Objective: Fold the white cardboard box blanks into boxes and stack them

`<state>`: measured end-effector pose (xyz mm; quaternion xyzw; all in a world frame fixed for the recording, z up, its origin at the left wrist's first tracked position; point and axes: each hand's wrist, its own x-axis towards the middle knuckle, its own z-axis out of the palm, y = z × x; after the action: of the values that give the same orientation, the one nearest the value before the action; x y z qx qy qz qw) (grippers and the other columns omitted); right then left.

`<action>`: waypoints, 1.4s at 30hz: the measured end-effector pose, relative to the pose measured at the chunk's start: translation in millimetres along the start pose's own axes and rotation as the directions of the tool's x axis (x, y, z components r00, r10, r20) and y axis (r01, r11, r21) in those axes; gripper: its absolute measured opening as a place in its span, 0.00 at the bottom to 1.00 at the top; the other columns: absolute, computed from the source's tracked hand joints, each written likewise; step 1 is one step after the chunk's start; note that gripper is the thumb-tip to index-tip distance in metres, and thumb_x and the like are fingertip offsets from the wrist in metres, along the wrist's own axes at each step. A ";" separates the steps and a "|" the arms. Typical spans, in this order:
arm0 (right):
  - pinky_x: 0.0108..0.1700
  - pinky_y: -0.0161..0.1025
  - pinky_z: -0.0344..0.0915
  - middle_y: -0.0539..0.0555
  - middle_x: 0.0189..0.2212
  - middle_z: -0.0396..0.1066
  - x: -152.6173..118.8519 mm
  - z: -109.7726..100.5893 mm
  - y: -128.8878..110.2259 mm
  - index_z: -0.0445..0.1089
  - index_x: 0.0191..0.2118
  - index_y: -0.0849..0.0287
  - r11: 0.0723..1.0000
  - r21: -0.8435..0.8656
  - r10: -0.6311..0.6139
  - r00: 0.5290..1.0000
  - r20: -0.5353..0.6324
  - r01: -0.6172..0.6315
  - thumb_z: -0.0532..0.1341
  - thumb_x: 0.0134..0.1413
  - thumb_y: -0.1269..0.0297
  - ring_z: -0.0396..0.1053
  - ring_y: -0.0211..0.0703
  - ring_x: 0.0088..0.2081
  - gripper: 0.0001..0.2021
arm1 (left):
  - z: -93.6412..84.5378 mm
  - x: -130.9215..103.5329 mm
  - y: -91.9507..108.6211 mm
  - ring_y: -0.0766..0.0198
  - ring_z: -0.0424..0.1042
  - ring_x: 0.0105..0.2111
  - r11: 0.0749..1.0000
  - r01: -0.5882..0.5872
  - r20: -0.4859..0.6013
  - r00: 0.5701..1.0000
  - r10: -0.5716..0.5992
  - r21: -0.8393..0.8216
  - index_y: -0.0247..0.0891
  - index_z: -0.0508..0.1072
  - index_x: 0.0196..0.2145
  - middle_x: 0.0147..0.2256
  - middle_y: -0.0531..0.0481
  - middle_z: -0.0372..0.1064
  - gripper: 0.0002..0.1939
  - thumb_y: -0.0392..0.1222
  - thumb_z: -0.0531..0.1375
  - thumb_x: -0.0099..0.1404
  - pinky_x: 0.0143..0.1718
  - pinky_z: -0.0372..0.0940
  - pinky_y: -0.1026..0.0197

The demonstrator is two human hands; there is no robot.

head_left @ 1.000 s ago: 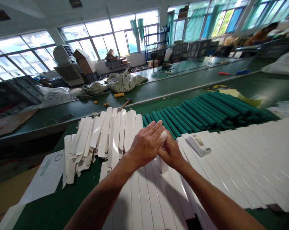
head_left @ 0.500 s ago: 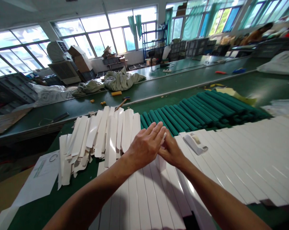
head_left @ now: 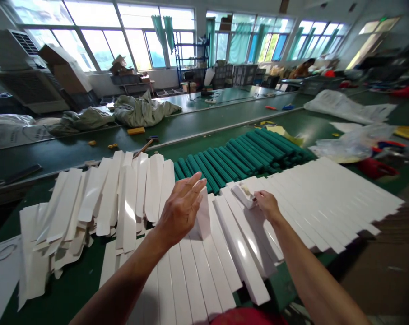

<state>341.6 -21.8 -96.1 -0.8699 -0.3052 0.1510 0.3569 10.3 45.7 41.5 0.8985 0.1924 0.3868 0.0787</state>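
Here, at centre frame, the left hand [head_left: 181, 208] lay straight-fingered against a raised white box [head_left: 204, 219], its hold unclear; rightward, the right hand [head_left: 268, 205] pinched the tape dispenser [head_left: 242, 195]; slack support could have tipped the box

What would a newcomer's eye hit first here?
Probably the dark green rods, lined up beyond the white boxes. Next, mid-frame, the left hand against an upright white box and the right hand at the tape dispenser. At left, a messy pile of flattened white cartons.
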 end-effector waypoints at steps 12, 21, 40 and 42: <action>0.23 0.38 0.68 0.48 0.15 0.66 5.0 6.3 -7.7 0.63 0.22 0.58 0.799 0.496 0.258 0.938 0.231 -0.342 0.63 0.39 0.68 0.64 0.38 0.17 0.07 | -3.2 -7.7 0.7 0.52 0.64 0.59 0.999 -0.022 -0.042 0.999 0.021 -0.025 0.35 0.63 0.60 0.60 0.36 0.63 0.22 0.31 0.53 0.70 0.56 0.65 0.43; 0.36 0.39 0.76 0.55 0.23 0.74 -25.7 -2.5 18.2 0.67 0.20 0.60 0.585 0.736 0.198 0.940 0.278 -0.341 0.65 0.39 0.73 0.73 0.43 0.29 0.05 | 0.9 -3.8 3.5 0.52 0.65 0.58 0.999 -0.044 -0.063 0.997 0.043 -0.017 0.36 0.64 0.60 0.59 0.37 0.65 0.21 0.32 0.52 0.70 0.55 0.66 0.43; 0.15 0.32 0.67 0.50 0.11 0.62 -56.4 25.5 1.4 0.61 0.17 0.60 0.486 0.735 0.312 0.879 0.359 -0.473 0.65 0.37 0.80 0.64 0.38 0.13 0.13 | 2.3 -0.5 -10.0 0.54 0.66 0.54 0.994 0.105 -0.118 0.987 -0.108 -0.030 0.34 0.65 0.58 0.51 0.37 0.63 0.20 0.36 0.52 0.69 0.54 0.67 0.47; 0.17 0.34 0.69 0.49 0.13 0.65 -76.4 15.4 -28.8 0.66 0.23 0.61 0.498 0.758 0.230 0.907 0.354 -0.422 0.69 0.38 0.73 0.66 0.39 0.15 0.10 | 5.7 1.5 -6.9 0.54 0.66 0.54 0.997 0.081 -0.118 0.990 -0.082 -0.014 0.35 0.63 0.59 0.51 0.38 0.64 0.21 0.36 0.52 0.69 0.54 0.67 0.46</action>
<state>263.4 -46.4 -83.0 -0.6242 -0.0643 0.4289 0.6498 13.5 52.7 36.5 0.8650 0.2313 0.4367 0.0870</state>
